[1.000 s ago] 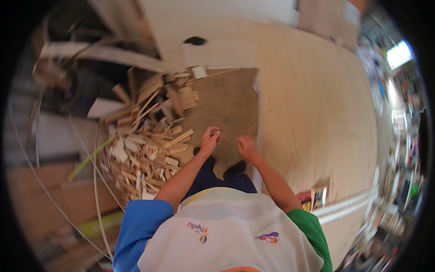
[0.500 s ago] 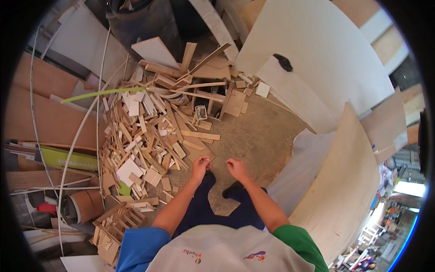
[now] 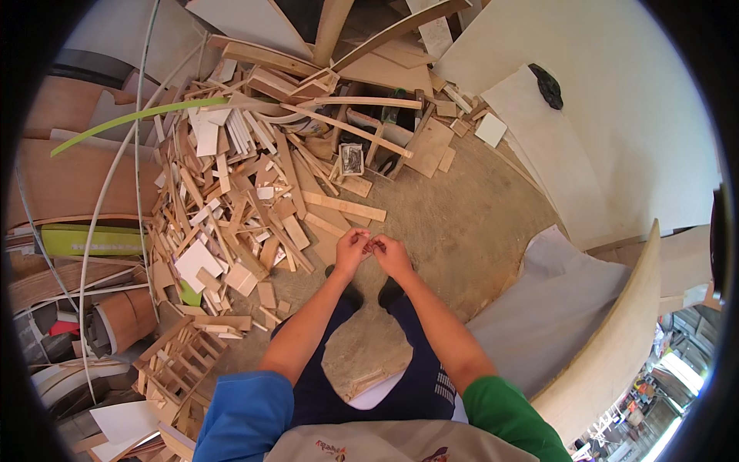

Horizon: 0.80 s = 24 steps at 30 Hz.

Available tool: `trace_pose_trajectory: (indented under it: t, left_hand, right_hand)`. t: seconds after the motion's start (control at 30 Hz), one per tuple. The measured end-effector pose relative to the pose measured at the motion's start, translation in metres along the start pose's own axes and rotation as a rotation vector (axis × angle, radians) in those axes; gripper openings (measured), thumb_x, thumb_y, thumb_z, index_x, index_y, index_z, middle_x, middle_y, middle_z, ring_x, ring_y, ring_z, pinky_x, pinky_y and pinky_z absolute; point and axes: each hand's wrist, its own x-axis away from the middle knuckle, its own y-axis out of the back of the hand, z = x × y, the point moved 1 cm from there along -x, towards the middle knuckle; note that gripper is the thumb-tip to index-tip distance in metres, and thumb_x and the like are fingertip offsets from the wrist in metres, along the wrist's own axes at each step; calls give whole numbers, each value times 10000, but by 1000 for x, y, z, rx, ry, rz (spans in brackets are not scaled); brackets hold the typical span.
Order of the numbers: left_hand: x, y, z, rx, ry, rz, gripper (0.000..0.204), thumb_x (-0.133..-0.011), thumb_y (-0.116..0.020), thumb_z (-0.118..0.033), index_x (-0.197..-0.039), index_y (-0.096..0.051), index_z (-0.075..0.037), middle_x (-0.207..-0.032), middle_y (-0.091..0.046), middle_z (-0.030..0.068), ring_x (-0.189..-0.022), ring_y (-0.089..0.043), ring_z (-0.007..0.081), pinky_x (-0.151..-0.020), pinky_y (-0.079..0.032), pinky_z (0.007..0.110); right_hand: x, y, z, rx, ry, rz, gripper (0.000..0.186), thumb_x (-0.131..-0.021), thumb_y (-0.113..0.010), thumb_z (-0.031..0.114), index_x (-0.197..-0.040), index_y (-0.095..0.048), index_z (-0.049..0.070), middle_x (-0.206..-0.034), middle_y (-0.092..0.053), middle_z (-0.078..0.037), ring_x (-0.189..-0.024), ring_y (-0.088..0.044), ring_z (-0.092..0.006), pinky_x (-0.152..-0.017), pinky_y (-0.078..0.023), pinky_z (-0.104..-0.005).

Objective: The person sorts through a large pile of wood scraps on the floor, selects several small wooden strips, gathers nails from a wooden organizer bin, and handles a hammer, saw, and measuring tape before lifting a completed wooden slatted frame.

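My left hand [image 3: 353, 252] and my right hand [image 3: 391, 256] meet in front of me, fingertips touching or nearly so. Both are closed with the fingers bent into a pinch. Anything between them is too small to make out. Below them are my dark shoes on the brown floor [image 3: 454, 223]. Just beyond my left hand lie a flat wooden strip [image 3: 345, 205] and the near edge of a big heap of wood offcuts [image 3: 254, 208].
A wooden frame [image 3: 379, 123] with a small box of metal bits [image 3: 352, 159] stands ahead. Grey cloth [image 3: 566, 300] and a curved plywood sheet [image 3: 616, 354] are at the right. A slatted wooden rack [image 3: 181, 354] sits left; a thin green strip [image 3: 138, 119] juts from the heap.
My hands have come together from being apart and moved slightly farther forward. The view has shifted, bringing the wooden frame nearer. My feet appear more evenly side by side.
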Motion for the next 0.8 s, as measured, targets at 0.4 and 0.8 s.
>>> trace_pose_trajectory:
  t: [0.4,0.8]
  left_hand:
    - [-172,0,93,-147,-99,25,199,-905,-552,-126,-1084,-576,-43,-862,-610,48,-688,-577,113,-601,-451,236]
    - [-320,10,107,-692,-605,61,328,-821,-584,-116,-1135,-593,-21,-963,-664,132,-842,-657,265,-765,-504,348]
  right_hand:
    - [-140,-18,-134,67,42,-127,166,-841,-607,82,-985,-617,-1,-842,-679,-154,-777,-679,-241,-697,-528,-330]
    - [-309,-45,-225,438,299,-217,319,-788,-599,70,-1081,-480,36,-959,-637,-224,-952,-603,-409,-788,-492,-451]
